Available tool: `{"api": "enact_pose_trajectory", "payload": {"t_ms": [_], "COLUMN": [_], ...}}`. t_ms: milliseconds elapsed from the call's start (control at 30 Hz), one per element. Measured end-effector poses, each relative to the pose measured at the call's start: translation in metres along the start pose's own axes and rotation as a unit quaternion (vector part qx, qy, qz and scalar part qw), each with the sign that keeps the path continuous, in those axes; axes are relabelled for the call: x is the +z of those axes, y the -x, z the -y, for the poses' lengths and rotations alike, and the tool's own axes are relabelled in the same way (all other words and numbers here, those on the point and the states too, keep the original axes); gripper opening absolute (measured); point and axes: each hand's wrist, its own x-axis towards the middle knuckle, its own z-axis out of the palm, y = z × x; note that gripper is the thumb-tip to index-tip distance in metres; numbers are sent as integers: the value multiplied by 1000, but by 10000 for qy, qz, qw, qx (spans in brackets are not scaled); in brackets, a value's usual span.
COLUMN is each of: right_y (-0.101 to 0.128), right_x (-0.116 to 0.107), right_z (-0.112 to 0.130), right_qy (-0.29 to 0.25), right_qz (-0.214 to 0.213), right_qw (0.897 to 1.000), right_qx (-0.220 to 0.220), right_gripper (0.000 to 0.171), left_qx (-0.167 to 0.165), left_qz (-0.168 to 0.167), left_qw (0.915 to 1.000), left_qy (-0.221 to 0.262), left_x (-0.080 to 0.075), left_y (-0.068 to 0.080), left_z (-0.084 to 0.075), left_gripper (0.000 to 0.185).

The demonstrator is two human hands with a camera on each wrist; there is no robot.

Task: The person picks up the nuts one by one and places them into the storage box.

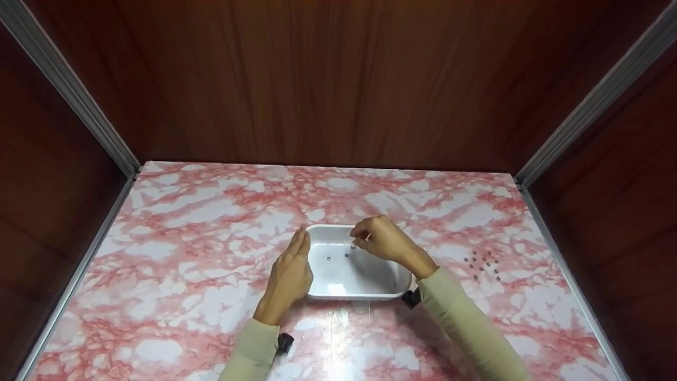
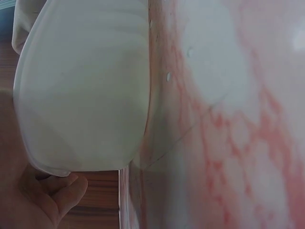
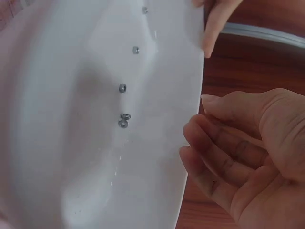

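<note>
R hand [image 1: 389, 241] over tray's far R part: fingers bent, thumb nr tips, can't tell if pinching anything. L hand [image 1: 290, 272]: fingers straight, tog., against L wall of white tray [image 1: 354, 297]. Five metal nuts [image 3: 123, 88] inside, two touching. Risk: loose pinch could drop a nut on rim, prob. bounce out; L push might slide tray. Blk wrist cam [image 1: 411, 299] nr R corner could bump it. Loose nuts [image 1: 482, 269] on table [image 1: 185, 296], R of tray; tray's R wall in btwn.

Pale khaki long sleeves [image 1: 468, 323], small black wrist-worn blocks [image 1: 285, 343], apparently cameras
</note>
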Motion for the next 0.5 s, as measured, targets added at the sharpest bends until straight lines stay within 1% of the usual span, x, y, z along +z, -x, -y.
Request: {"api": "enact_pose_trajectory", "payload": {"t_ms": [200, 400, 500], "right_y": [16, 47, 64], "right_x": [-11, -22, -26], "right_z": [-8, -24, -34], "right_qy": [-139, -372, -529], "right_qz": [-181, -622, -782], "right_qw": [9991, 9959, 9930], "right_qx": [362, 545, 714], "right_gripper": [16, 16, 18], "left_qx": [12, -45, -92], "left_qz": [-24, 45, 77], "left_qw": [10000, 9999, 9999], "left_qy": [9, 79, 107], "left_x": [0, -1, 0], "left_y": [0, 1, 1], "left_z": [-1, -1, -1], "left_gripper": [52, 51, 51]}}
